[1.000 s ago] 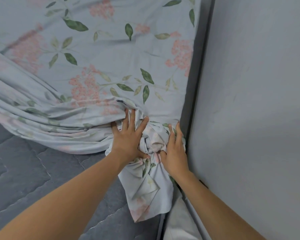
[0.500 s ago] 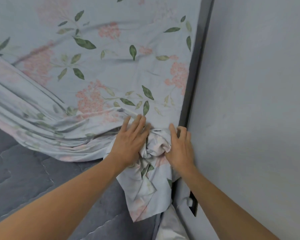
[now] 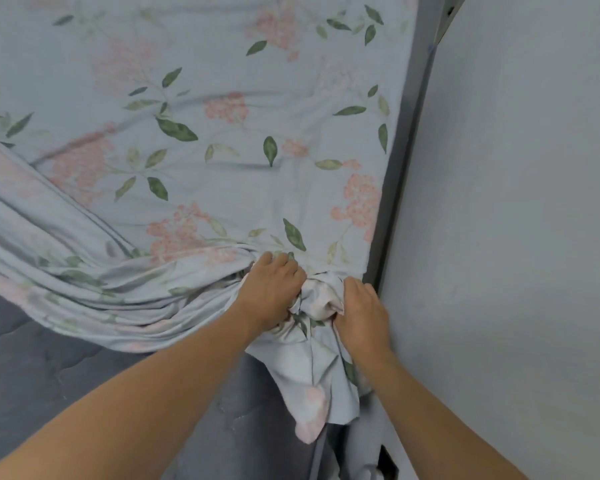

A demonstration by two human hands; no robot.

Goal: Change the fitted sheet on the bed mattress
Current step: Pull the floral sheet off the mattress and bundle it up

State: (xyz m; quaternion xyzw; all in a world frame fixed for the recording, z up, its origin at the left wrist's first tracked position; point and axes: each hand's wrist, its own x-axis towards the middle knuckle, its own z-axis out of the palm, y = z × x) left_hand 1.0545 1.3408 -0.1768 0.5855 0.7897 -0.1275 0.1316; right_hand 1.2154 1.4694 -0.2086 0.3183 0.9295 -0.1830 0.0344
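Two hands were on the job, both clamped on one knot. Nearest you, bare grey quilted mattress (image 3: pixel 84 386) showed at lower left and under your forearms, uncovered. Next, a loose tail of the sheet (image 3: pixel 222 140) hung down from the knot (image 3: pixel 317 299) toward you. Your left hand (image 3: pixel 272 292) was curled shut over the knot's left side, knuckles up, fingertips buried in cloth. Your right hand (image 3: pixel 361 311) was closed on the right side, fingers wrapped into the bunch; exact fingertip hold couldn't be seen. The knot sat at the mattress edge just beside the wall (image 3: pixel 516 237), with a dark gap strip (image 3: pixel 400 188) between. Beyond it the floral sheet lay mostly flat over the far mattress, with a thick band of folds sweeping off to the left.

Handling, as a judgement: light, soft, limp fabric, no stiffness, it bunched wherever you squeezed and would slip if held loosely. Nothing fragile. Best hold looked like the knot itself or the gathered folds next to it, not the flat span.

Containers: none in view, nothing to report inside anything.
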